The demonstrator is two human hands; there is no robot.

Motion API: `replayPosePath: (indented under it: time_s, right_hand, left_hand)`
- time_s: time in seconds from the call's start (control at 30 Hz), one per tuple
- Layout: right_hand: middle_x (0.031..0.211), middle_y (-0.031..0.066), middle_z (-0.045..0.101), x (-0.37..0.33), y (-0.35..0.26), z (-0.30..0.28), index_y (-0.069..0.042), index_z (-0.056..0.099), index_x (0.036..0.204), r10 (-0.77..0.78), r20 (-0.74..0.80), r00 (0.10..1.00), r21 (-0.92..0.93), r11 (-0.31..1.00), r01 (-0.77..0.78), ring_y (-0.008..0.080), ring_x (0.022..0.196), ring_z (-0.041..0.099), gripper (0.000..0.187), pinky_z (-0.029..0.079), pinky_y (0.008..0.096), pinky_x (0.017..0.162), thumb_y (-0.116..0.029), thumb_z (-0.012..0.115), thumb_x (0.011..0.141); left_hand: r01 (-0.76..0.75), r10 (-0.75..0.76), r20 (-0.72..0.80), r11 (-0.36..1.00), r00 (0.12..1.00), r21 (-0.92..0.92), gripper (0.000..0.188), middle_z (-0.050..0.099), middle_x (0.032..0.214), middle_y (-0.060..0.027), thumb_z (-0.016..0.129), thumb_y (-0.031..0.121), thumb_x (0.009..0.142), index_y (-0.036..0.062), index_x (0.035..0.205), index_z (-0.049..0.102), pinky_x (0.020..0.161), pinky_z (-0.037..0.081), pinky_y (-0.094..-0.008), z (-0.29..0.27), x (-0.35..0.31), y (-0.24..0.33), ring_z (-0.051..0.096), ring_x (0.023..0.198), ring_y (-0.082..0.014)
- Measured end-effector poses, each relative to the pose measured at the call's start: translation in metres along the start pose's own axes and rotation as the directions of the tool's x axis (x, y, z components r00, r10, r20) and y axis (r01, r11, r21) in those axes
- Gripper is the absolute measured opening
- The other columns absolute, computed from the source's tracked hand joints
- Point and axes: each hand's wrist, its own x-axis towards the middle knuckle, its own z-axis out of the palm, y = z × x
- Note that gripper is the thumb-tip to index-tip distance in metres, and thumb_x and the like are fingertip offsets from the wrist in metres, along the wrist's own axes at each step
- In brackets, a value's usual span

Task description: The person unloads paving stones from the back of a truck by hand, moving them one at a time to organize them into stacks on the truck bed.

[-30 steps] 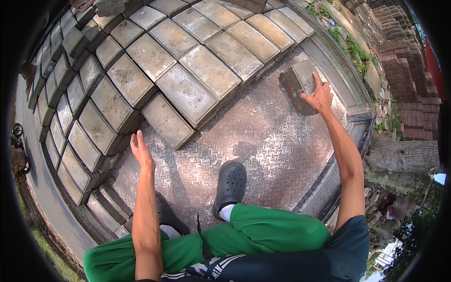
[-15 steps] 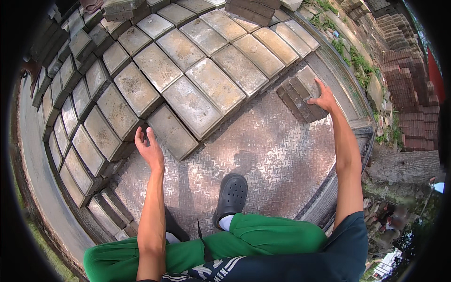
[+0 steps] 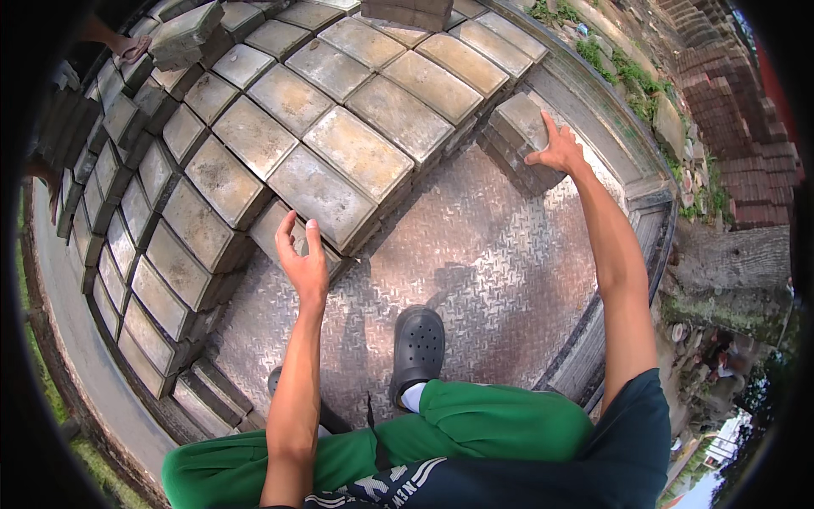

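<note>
My left hand (image 3: 305, 259) is raised over a low grey paving block (image 3: 270, 227), partly covering it. Its fingers are curled but apart, with nothing in them. On the right, my right hand (image 3: 560, 151) is spread at the near right corner of a short stack of paving blocks (image 3: 515, 123). The thumb lies against the top block's near edge and the fingers point along its right side; firm contact is hard to judge. That stack stands on the patterned metal floor (image 3: 475, 254), beside the large layered pile of rectangular paving blocks (image 3: 360, 151).
A raised metal side wall (image 3: 640, 170) bounds the floor on the right. My dark clog (image 3: 419, 343) stands mid-floor. More blocks (image 3: 203, 394) lie low at the left. Another person's foot (image 3: 134, 49) shows at the far left, near loose blocks (image 3: 188, 36) atop the pile.
My view has shifted a little. My left hand has moved right and up, now over the low block. My right hand stays by the short stack, whose top block now looks offset from those below.
</note>
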Motion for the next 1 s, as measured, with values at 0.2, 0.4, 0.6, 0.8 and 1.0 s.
replayPosePath:
  time_s: [0.2, 0.4, 0.6, 0.8, 1.0]
  right_hand:
    - [0.145, 0.0238, 0.041, -0.023, -0.015, 0.011, -0.034, 0.014, 0.159, 0.184, -0.081, 0.98, 0.114, 0.978, -0.174, 0.041, 0.134, 0.043, 0.124, 0.035, 0.0569, 0.104, -0.049, 0.082, 0.056]
    - [0.145, 0.0251, 0.041, -0.018, -0.033, 0.01, -0.029, 0.017, 0.159, 0.409, -0.074, 0.91, 0.282, 0.883, -0.374, 0.0404, 0.134, 0.042, 0.121, 0.036, 0.0556, 0.102, -0.051, 0.08, 0.058]
    - [0.148, 0.0285, 0.038, -0.007, -0.056, 0.011, -0.026, 0.016, 0.159, 0.415, -0.126, 0.901, 0.231, 0.896, -0.38, 0.0426, 0.137, 0.039, 0.118, 0.035, 0.0574, 0.105, -0.054, 0.078, 0.063]
    - [0.143, 0.0282, 0.042, -0.001, -0.027, 0.019, -0.027, 0.017, 0.159, 0.4, -0.178, 0.899, 0.247, 0.902, -0.353, 0.0423, 0.132, 0.044, 0.119, 0.036, 0.0562, 0.106, -0.047, 0.079, 0.059]
    - [0.143, 0.0311, 0.041, 0.015, -0.001, 0.024, -0.028, 0.018, 0.159, 0.223, -0.195, 0.955, 0.213, 0.96, -0.18, 0.0457, 0.131, 0.046, 0.122, 0.037, 0.0538, 0.108, -0.046, 0.081, 0.056]
  left_hand:
    - [-0.114, 0.111, 0.046, 0.992, 0.993, 0.059, 0.042, 0.057, 0.131, -0.0144, 0.066, 0.025, 0.095, 0.0007, 0.128, 0.057, 0.108, 0.037, -0.039, -0.015, -0.009, 0.011, 0.052, 0.126, -0.0271]
    - [-0.293, 0.261, 0.203, 0.944, 0.944, 0.149, 0.044, 0.057, 0.13, -0.0165, 0.071, 0.025, 0.09, 0.0019, 0.125, 0.058, 0.108, 0.038, -0.0416, 0.008, 0.005, 0.035, 0.052, 0.126, -0.0322]
    - [-0.372, 0.288, 0.304, 0.888, 0.908, 0.271, 0.048, 0.057, 0.133, -0.0163, 0.071, 0.031, 0.089, 0.0054, 0.128, 0.057, 0.106, 0.04, -0.0437, 0.011, 0.007, 0.033, 0.052, 0.124, -0.0341]
    - [-0.396, 0.268, 0.41, 0.879, 0.872, 0.267, 0.029, 0.067, 0.084, -0.0141, 0.063, 0.033, 0.095, 0.0042, 0.092, 0.067, 0.071, 0.049, -0.0438, -0.004, 0.022, 0.058, 0.064, 0.081, -0.0326]
    - [-0.552, 0.358, 0.481, 0.752, 0.801, 0.36, 0.046, 0.059, 0.056, -0.0157, 0.052, 0.036, 0.102, 0.0058, 0.07, 0.063, 0.047, 0.044, -0.0472, -0.018, 0.057, 0.044, 0.058, 0.051, -0.0385]
